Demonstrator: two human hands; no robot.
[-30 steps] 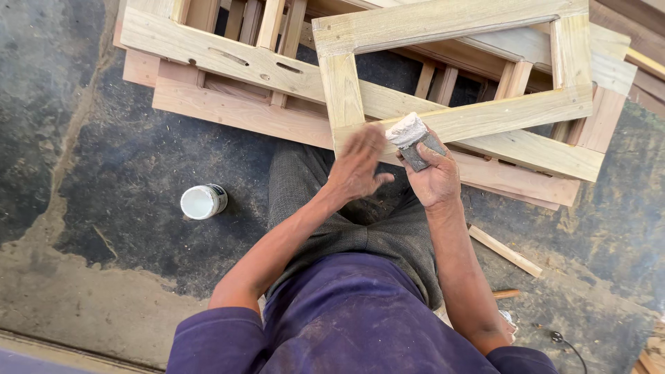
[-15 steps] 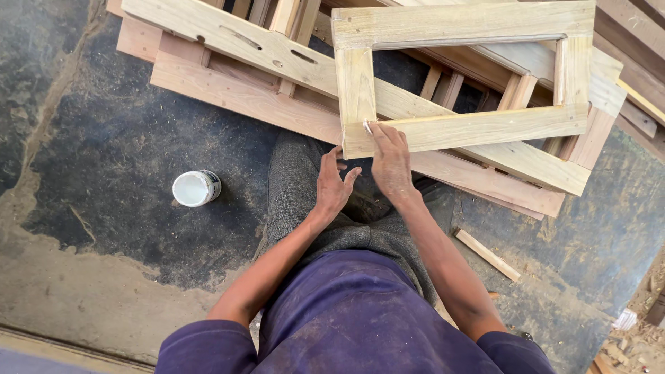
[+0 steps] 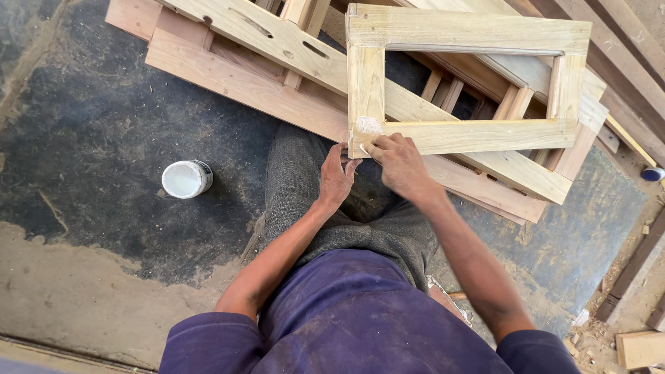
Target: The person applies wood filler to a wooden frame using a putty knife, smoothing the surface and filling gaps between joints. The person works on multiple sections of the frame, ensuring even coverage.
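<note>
Since a moment ago, your right hand (image 3: 400, 165) has slid down to the near-left corner of the wooden frame (image 3: 465, 135), fingers pressing white filler there. Your left hand (image 3: 337, 177), curled, grips the corner's edge. That frame's long axis runs left to right, atop stacked frames (image 3: 242, 76) on the dusty floor (image 3: 104, 125); an open white tub (image 3: 185, 179) sits left.

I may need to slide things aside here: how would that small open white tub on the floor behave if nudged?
The white tub stands upright on the rough floor, so it would probably scrape rather than glide. It looks squat, so tipping seems unlikely. With no lid on, a hard knock might spill its white contents.
</note>
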